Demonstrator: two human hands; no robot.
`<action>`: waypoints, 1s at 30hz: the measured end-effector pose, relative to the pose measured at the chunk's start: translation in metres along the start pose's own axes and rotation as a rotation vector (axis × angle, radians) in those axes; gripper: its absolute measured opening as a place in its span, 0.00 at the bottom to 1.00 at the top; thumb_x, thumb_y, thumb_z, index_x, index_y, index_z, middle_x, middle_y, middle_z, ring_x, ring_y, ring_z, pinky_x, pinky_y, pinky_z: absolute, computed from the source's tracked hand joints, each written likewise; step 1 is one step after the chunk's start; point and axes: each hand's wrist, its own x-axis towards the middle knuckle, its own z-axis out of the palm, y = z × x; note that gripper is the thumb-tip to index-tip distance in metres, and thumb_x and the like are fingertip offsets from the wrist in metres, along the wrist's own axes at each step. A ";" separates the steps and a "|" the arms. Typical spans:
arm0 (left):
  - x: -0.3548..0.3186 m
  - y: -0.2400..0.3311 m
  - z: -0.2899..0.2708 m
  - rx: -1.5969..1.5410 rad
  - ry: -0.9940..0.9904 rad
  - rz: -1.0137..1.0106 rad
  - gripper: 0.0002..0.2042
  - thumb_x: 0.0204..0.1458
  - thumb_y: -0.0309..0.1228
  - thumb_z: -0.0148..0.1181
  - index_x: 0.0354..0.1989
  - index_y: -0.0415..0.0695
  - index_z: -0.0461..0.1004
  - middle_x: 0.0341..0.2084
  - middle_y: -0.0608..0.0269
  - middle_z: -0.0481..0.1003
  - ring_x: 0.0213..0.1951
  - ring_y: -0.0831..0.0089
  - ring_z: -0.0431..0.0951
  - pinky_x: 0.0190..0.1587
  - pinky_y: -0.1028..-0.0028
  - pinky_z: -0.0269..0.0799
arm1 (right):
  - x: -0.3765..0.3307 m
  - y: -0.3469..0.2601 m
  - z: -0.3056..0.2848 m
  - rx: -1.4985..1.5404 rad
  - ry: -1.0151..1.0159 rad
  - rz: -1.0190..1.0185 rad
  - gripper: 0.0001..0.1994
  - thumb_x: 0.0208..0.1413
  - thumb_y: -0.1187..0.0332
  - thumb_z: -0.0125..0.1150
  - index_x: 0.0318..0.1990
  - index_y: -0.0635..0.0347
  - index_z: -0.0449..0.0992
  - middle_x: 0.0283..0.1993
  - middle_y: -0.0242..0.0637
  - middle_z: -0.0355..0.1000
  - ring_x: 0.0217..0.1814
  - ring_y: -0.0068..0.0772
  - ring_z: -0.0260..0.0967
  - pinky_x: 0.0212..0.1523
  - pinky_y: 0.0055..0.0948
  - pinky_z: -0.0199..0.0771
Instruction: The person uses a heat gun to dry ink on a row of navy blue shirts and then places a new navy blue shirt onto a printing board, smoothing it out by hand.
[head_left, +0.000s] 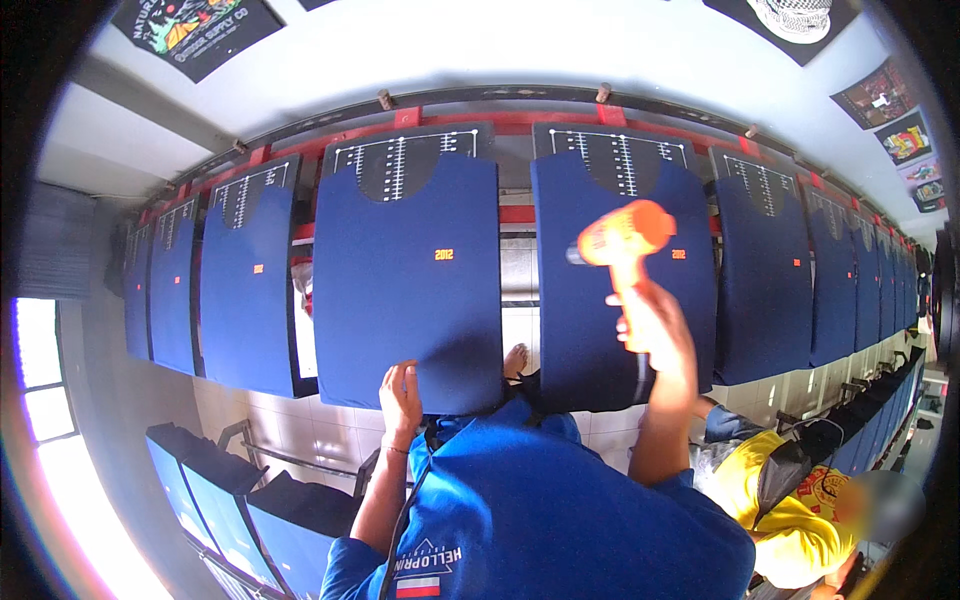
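An orange hair dryer (628, 245) with a dark nozzle is in my right hand (655, 325), my fingers wrapped round its handle. It is held over a dark blue shirt (580, 330) stretched on a board, its nozzle pointing left. The small orange print (679, 254) on that shirt shows just right of the dryer. My left hand (402, 398) lies with its fingers extended at the lower edge of another dark blue shirt (400, 310) on the board to the left. It holds nothing. That shirt bears a similar orange print (444, 255) on the chest.
Boards with matching blue shirts (245, 290) run left and right along a red rail (515, 127). Behind me stand more covered boards (300, 530). A person in a yellow shirt (800, 510) is close by at the lower right. Tiled floor (335, 425) shows between the rows.
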 end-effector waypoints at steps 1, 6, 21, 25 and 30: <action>-0.003 -0.002 -0.003 -0.044 -0.026 -0.014 0.14 0.64 0.31 0.47 0.43 0.36 0.78 0.35 0.47 0.79 0.40 0.50 0.79 0.46 0.60 0.72 | 0.003 0.004 0.026 -0.009 -0.085 0.013 0.21 0.62 0.55 0.60 0.53 0.63 0.70 0.39 0.37 0.75 0.24 0.18 0.68 0.18 0.18 0.70; -0.016 0.000 -0.025 -0.393 -0.169 -0.101 0.14 0.66 0.33 0.48 0.44 0.36 0.77 0.37 0.51 0.81 0.41 0.64 0.81 0.47 0.66 0.75 | 0.016 0.011 0.136 -0.104 -0.371 -0.120 0.17 0.66 0.57 0.56 0.48 0.65 0.71 0.35 0.32 0.72 0.22 0.15 0.67 0.18 0.17 0.65; -0.058 -0.037 -0.334 -1.234 -0.992 1.147 0.14 0.58 0.38 0.64 0.45 0.41 0.80 0.41 0.54 0.77 0.41 0.58 0.77 0.44 0.59 0.71 | -0.003 0.043 0.225 -0.214 -0.018 -0.071 0.19 0.58 0.63 0.65 0.55 0.59 0.73 0.37 0.34 0.76 0.28 0.18 0.69 0.22 0.18 0.70; -0.105 -0.073 -0.403 -1.093 -0.806 1.105 0.11 0.61 0.37 0.60 0.43 0.42 0.79 0.37 0.57 0.75 0.39 0.58 0.76 0.42 0.59 0.71 | -0.051 0.073 0.221 0.013 -0.186 -0.011 0.24 0.53 0.68 0.59 0.59 0.62 0.69 0.32 0.25 0.65 0.25 0.15 0.61 0.26 0.19 0.65; -0.129 -0.135 -0.479 -0.966 -0.111 1.023 0.11 0.63 0.36 0.58 0.34 0.41 0.80 0.35 0.56 0.74 0.34 0.63 0.74 0.38 0.65 0.69 | -0.112 0.115 0.328 0.113 -0.440 -0.064 0.27 0.54 0.67 0.58 0.62 0.64 0.64 0.34 0.31 0.65 0.25 0.20 0.62 0.26 0.22 0.69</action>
